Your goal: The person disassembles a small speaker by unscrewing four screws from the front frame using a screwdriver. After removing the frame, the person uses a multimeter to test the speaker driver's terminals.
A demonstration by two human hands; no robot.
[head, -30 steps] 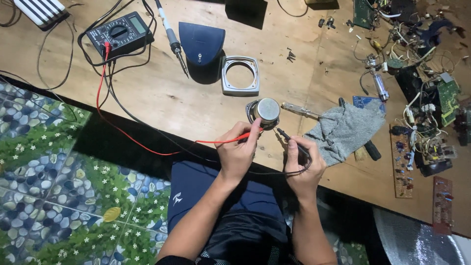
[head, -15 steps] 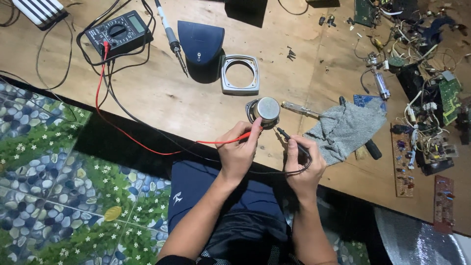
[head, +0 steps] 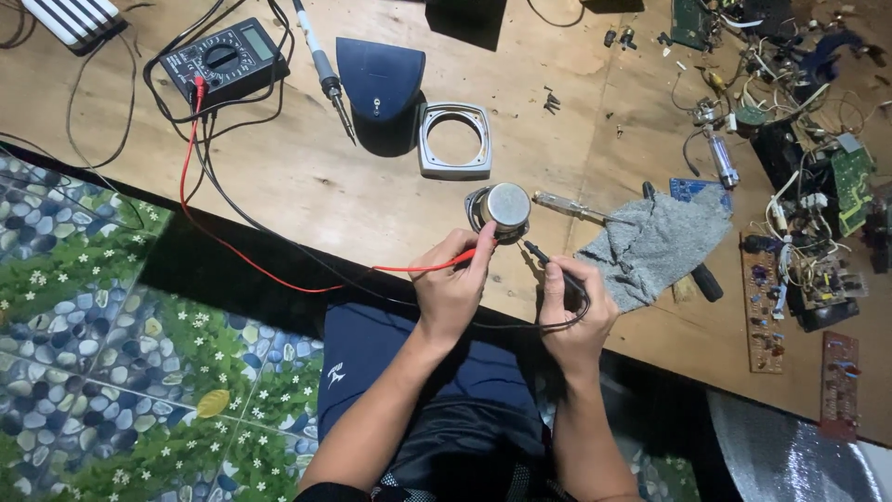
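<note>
The small round speaker (head: pixel 503 208) stands at the near edge of the wooden worktop (head: pixel 307 177), magnet side up. The left hand (head: pixel 452 288) has its grip closed on the red probe (head: pixel 467 257), with the tip laid against the speaker's lower left side. The right hand (head: pixel 574 311) has its grip clamped on the black probe (head: pixel 544 257), angled toward the speaker's lower right side; whether that tip actually touches a terminal cannot be confirmed at this resolution. Both leads run left to the multimeter (head: pixel 223 58) at the far edge. Neither hand steadies the speaker, so probe pressure could push or tip it, breaking contact and giving a false reading. The two tips lie near each other; a slip could bridge them. The red lead (head: pixel 200 186) hangs over the worktop edge, where a snag would pull the probe away. A soldering iron (head: pixel 323 70), a square grey frame (head: pixel 454 139), a screwdriver (head: pixel 571 207) and a grey cloth (head: pixel 655 244) lie nearby.
</note>
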